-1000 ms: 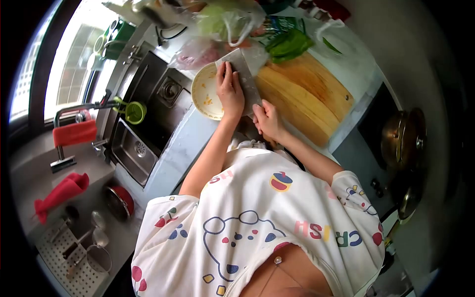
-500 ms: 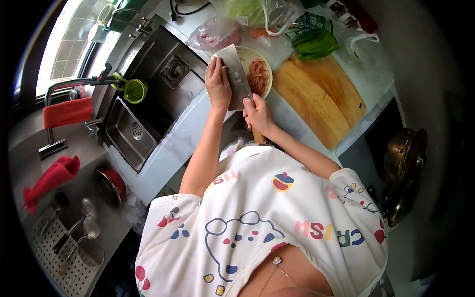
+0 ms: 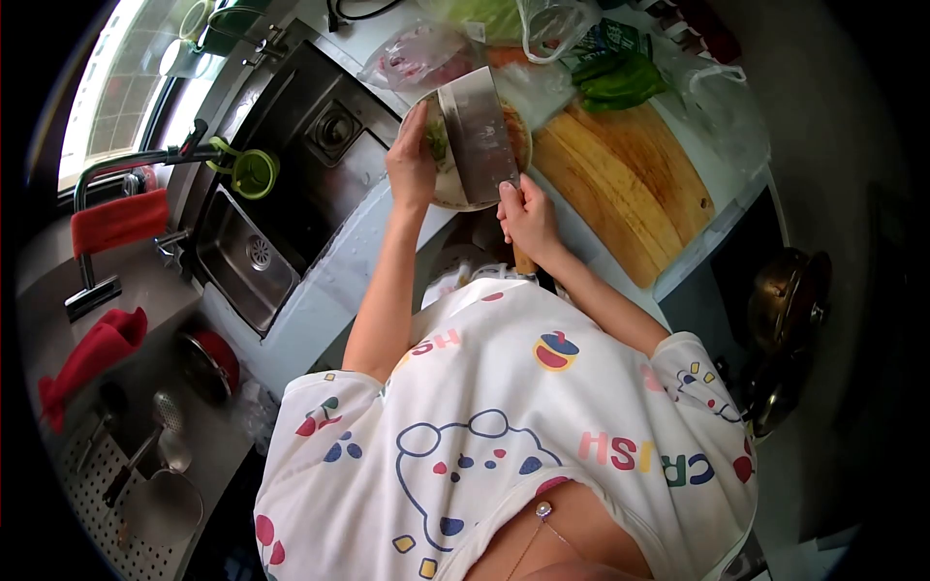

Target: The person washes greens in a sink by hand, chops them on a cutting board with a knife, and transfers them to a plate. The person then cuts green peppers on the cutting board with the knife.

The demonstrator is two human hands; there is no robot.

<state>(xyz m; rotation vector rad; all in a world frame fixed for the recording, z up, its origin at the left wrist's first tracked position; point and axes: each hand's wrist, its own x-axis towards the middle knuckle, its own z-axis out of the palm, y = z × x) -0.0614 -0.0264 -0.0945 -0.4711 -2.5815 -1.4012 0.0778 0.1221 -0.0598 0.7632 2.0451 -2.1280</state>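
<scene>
My right hand (image 3: pixel 528 218) is closed round the handle of a wide cleaver (image 3: pixel 479 140), whose blade lies flat over a round plate or bowl (image 3: pixel 455 199). My left hand (image 3: pixel 414 163) is at the dish's left side, its fingers stretched out and apart from the blade. Green pieces (image 3: pixel 435 142) show in the dish between that hand and the blade. Right of the blade, part of some pinkish shreds (image 3: pixel 518 131) is visible. The blade hides the dish's middle. A wooden cutting board (image 3: pixel 635 184) lies to the right, with green peppers (image 3: pixel 620 83) at its upper edge.
A double sink (image 3: pixel 334 136) is at the left, with a green strainer (image 3: pixel 254 173) beside its basins. Bagged food (image 3: pixel 421 58) lies behind the dish. Lidded pans (image 3: pixel 790 295) stand at the far right. Red gloves (image 3: pixel 95 360) and utensils are at the lower left.
My left hand has moved left and down, away from the blade. The cleaver has shifted right, covering more of the pinkish shreds. Green pieces now show in the dish.
</scene>
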